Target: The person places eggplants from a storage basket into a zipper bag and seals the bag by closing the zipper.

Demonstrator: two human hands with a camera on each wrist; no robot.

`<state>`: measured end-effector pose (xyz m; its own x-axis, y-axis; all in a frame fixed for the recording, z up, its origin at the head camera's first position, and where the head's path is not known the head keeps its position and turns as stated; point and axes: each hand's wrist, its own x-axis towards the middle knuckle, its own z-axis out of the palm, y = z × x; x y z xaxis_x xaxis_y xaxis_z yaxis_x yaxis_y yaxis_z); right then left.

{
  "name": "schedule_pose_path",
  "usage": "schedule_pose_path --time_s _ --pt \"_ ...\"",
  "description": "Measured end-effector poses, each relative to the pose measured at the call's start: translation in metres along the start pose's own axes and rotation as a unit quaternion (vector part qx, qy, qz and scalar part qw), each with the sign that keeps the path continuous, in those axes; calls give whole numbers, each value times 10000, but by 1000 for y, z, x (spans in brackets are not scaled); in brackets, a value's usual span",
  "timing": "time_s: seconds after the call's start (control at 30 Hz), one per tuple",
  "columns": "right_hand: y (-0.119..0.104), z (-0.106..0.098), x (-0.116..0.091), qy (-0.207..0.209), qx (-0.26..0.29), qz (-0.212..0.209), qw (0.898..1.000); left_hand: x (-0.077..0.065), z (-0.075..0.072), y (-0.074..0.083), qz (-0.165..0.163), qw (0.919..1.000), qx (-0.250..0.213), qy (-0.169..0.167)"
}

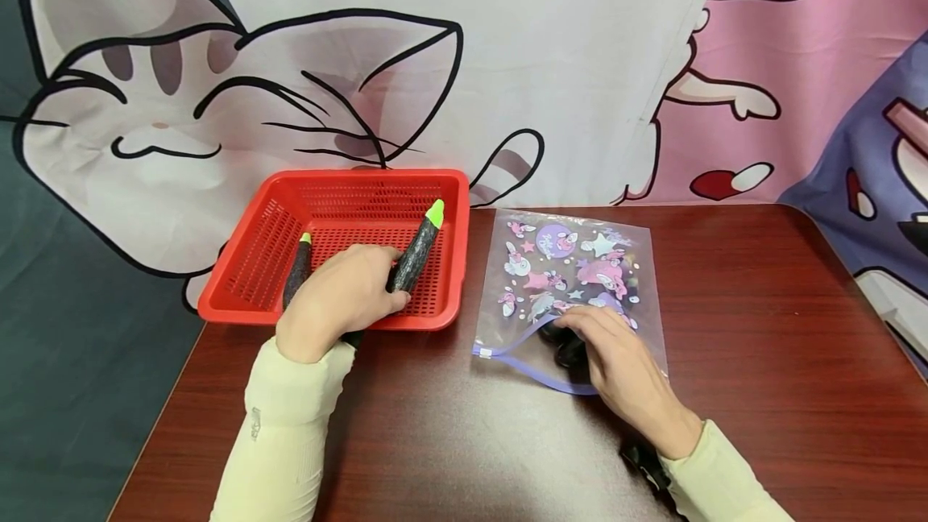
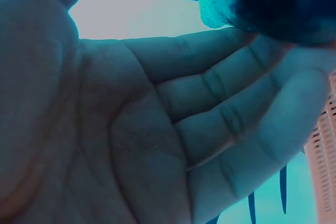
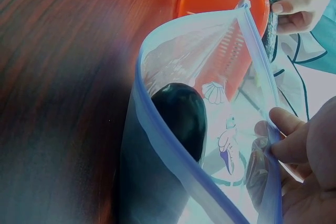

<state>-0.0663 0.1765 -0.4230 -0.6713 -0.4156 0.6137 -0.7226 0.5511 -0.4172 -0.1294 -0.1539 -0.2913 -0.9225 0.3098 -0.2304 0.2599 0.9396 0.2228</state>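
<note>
In the head view, my left hand (image 1: 341, 296) reaches over the red basket (image 1: 457, 296) and grips a dark green cucumber (image 1: 415, 258) with a bright green tip, between thumb and fingers. Its middle is hidden by the hand. A second dark cucumber (image 1: 297, 271) lies in the basket's left side, partly behind the hand. My right hand (image 1: 623, 361) pinches the opening edge of a clear zip bag (image 1: 573, 264) with cartoon prints and a purple rim. Seen from the right wrist, the bag's mouth gapes and a glossy black, rounded eggplant-like thing (image 3: 181, 119) is inside.
The bag's zip slider (image 1: 485, 353) is at the left end of its rim. Brown wooden tabletop (image 1: 783, 329) extends to the right and front. A printed cat curtain (image 1: 565, 87) hangs behind the table. A black wrist device (image 1: 645, 464) sits at the right sleeve.
</note>
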Motion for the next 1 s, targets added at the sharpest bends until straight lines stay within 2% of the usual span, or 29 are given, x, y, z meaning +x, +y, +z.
schedule_pose_path --time_s 0.5,0.7,1.0 --pt "0 1 0 -3 1 25 10000 -27 9 10 195 9982 -123 550" --pt "0 0 0 -7 -30 49 10000 -39 15 13 152 9974 -321 630" --pt "0 -1 0 -3 -40 49 10000 -48 26 22 247 9968 -400 648"
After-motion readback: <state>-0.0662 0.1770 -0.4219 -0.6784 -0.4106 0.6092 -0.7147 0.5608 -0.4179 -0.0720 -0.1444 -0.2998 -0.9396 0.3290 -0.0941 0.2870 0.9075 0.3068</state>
